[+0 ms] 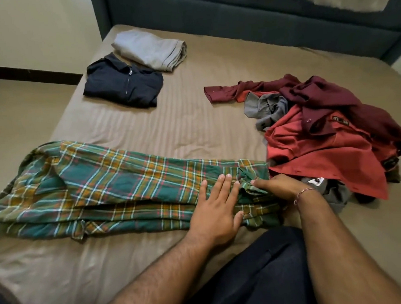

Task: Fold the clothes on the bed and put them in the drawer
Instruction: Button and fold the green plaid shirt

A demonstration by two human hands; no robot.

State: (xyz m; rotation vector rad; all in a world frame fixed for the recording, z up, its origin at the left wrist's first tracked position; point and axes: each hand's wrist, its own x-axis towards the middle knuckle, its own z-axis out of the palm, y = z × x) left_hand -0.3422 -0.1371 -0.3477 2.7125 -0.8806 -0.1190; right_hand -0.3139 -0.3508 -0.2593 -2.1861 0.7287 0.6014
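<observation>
A long green plaid cotton shirt with orange and white lines (117,187) lies folded into a narrow band across the near part of the bed covered in a taupe sheet (193,119). The person's left hand (215,205) rests flat on the right end of that shirt, its fingers (225,183) held straight and close together, palm down. The right hand (276,187), with a thin thread bracelet (303,193) at the wrist, sits just beside it at the shirt's end, thumb and fingers pinching a fold of the plaid cloth. Touching that end on the right is a loose heap of unfolded clothes: a brick-red shirt (324,158), a dark maroon long-sleeved shirt (327,94) draped over it, and a crumpled grey garment (267,107) between them. Well apart, toward the far left corner of the bed, lie a folded navy zip-front top (125,86) and, touching its far edge, a folded light grey garment (151,49). A dark padded headboard (233,11) rises behind the bed.
</observation>
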